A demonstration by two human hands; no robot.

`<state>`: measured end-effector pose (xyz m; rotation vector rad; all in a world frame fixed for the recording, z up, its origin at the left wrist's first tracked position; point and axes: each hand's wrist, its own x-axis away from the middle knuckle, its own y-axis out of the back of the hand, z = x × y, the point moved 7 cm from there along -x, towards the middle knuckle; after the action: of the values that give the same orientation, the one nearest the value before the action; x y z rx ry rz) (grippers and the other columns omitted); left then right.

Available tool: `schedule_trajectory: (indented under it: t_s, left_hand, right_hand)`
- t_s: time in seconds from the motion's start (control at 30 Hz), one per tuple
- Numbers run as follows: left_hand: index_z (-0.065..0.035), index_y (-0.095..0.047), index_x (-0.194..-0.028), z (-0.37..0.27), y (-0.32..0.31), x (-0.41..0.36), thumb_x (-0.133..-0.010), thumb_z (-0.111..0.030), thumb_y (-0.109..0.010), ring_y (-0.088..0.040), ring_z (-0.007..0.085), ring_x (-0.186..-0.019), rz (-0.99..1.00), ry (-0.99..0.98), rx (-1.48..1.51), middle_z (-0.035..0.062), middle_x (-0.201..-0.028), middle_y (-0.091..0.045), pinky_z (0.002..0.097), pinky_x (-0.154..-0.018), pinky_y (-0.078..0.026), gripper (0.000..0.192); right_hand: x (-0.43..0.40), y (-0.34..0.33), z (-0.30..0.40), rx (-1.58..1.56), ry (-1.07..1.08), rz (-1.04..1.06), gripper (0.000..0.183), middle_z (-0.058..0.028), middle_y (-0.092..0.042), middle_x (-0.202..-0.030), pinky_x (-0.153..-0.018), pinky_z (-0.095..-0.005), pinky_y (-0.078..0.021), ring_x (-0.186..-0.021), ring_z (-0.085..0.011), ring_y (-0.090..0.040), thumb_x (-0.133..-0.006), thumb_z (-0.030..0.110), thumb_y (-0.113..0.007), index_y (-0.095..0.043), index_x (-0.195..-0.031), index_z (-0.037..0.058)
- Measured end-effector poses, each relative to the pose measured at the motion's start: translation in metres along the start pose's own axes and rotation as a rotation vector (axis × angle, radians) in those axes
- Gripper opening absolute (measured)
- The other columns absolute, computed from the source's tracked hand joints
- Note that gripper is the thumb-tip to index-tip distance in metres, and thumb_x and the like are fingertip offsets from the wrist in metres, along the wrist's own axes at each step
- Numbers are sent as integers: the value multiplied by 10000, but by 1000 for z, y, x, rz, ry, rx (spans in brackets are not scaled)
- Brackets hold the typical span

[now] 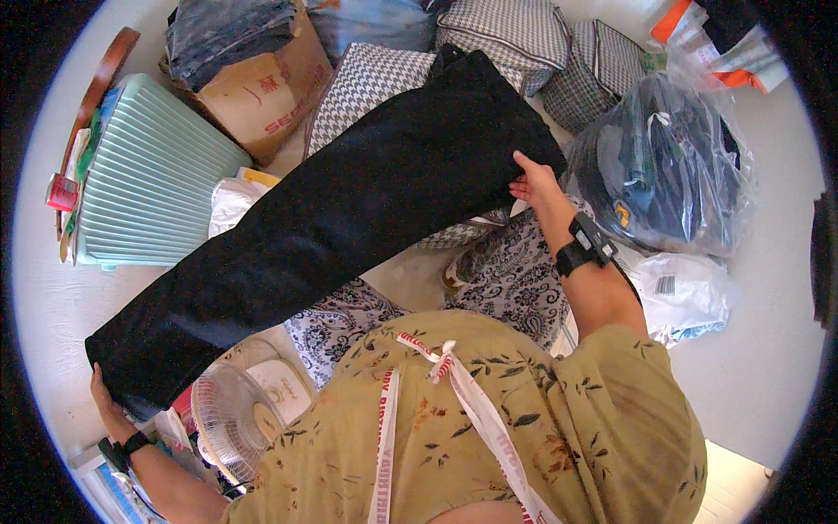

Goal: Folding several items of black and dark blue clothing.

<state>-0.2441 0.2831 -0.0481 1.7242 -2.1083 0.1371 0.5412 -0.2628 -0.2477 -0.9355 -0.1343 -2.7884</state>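
Observation:
A pair of dark folded trousers stretches diagonally between my two hands, above my lap. At the lower left, my left hand grips the narrow end, its fingers mostly hidden by the cloth. My right hand pinches the near edge of the wider end, thumb on top. The cloth lies lengthwise doubled and fairly flat, with its far upper corner near the houndstooth cushions. My patterned trouser legs show beneath it.
A mint-green ribbed suitcase stands at left, beside a cardboard box topped with folded jeans. A clear plastic bag of clothes sits at right, above a white plastic bag. An electric fan is close to my left arm.

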Motion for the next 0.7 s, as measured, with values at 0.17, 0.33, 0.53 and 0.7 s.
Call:
schedule_trajectory:
  t_s: [0.17, 0.33, 0.53, 0.7]
  left_hand:
    - [9, -474, -1169, -8, -12, 2, -848, -371, -503, -555, 254, -934, 6, -21, -39, 123, -1080, -563, 353, -836, -431, 498]
    - [11, -486, -1156, -4, -7, 12, -845, -367, -507, -559, 255, -927, -4, 9, -27, 123, -1075, -563, 353, -816, -441, 490]
    - [14, -485, -1156, 5, -5, 4, -850, -362, -501, -545, 257, -965, 26, 62, -6, 126, -1104, -551, 350, -831, -434, 485]
    - [15, -476, -1173, 15, 10, 2, -849, -412, -476, -539, 249, -975, 86, 52, -12, 114, -1133, -538, 351, -875, -419, 537]
  right_hand:
    - [-30, 9, 18, 83, 8, -36, 275, -138, -527, -781, -608, -403, -494, -664, -271, -546, -741, 186, -612, -497, -867, -30]
    - [25, -24, 95, -615, 269, 472, 329, -106, -554, -1091, -921, -452, -356, -1033, -285, -496, -736, 128, -498, -520, -1053, 41]
    - [-19, -11, 12, -804, 76, 421, 376, -136, -532, -1110, -940, -483, -340, -1041, -329, -476, -688, 80, -472, -495, -1057, 15]
    - [-12, -9, 21, -715, 99, 441, 372, -124, -534, -1095, -927, -486, -351, -1024, -336, -478, -683, 89, -504, -483, -1049, 24]
